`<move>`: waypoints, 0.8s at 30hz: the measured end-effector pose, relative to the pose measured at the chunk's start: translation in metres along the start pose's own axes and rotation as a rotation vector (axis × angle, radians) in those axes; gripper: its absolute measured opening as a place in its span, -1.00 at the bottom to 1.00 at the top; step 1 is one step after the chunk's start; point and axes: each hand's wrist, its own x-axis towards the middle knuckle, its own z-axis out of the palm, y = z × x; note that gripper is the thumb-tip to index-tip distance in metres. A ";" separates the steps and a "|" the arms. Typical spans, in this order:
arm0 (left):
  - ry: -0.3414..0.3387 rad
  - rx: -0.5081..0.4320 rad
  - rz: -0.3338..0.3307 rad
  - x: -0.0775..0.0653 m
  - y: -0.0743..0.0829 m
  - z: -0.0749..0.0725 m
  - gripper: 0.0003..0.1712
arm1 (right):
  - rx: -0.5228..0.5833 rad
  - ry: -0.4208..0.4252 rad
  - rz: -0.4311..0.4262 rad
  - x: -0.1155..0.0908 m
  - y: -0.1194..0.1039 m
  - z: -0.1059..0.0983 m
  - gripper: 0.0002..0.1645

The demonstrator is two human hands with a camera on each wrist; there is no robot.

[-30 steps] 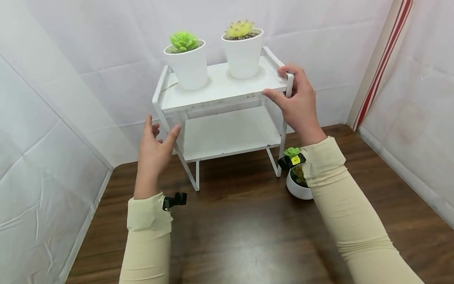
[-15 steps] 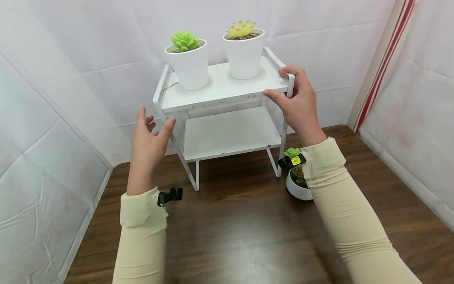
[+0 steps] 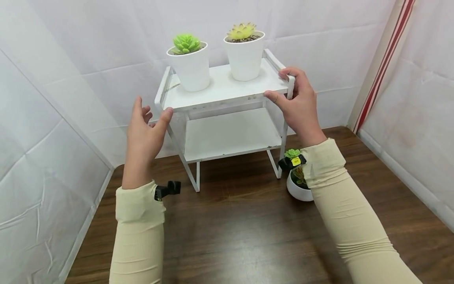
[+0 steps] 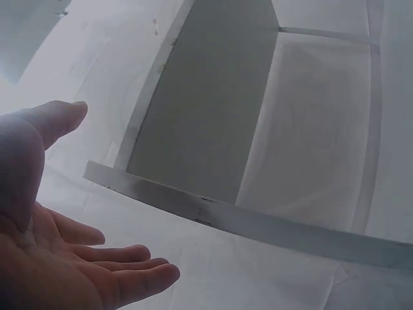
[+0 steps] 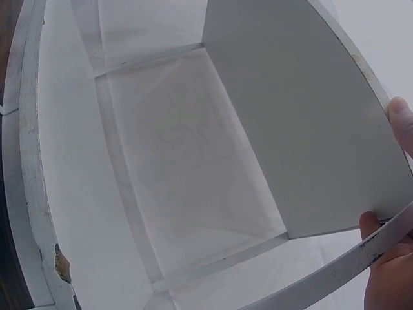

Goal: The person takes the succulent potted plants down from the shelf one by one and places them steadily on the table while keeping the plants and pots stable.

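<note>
A white two-tier shelf rack (image 3: 227, 96) stands on the brown table, with two white pots on its top tier. One holds a bright green succulent (image 3: 186, 43), the other a yellowish succulent (image 3: 242, 31). My right hand (image 3: 301, 104) grips the rack's upper right corner, thumb on the front edge and fingers round the side rail. My left hand (image 3: 145, 134) is beside the upper left corner, fingers spread and thumb near the front edge. In the left wrist view, a gap shows between the left hand (image 4: 84, 252) and the rack's frame.
A small white bowl pot (image 3: 299, 191) with a succulent sits by the rack's right foot, partly behind the right sleeve. Another green succulent (image 3: 292, 153) shows just behind it. White cloth walls (image 3: 46, 130) enclose the table (image 3: 227, 228) at the back and sides.
My left hand has moved up and slightly left along the rack's left leg to its top corner. The right hand keeps its grip, and the rack and pots stay in place.
</note>
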 end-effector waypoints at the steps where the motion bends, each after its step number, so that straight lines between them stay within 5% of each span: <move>1: 0.000 0.001 0.002 0.000 0.002 -0.001 0.17 | 0.001 -0.001 0.002 0.000 -0.001 0.000 -0.27; 24: 0.007 0.025 0.023 0.008 0.025 -0.002 0.17 | -0.001 0.005 -0.022 0.001 0.003 0.000 -0.26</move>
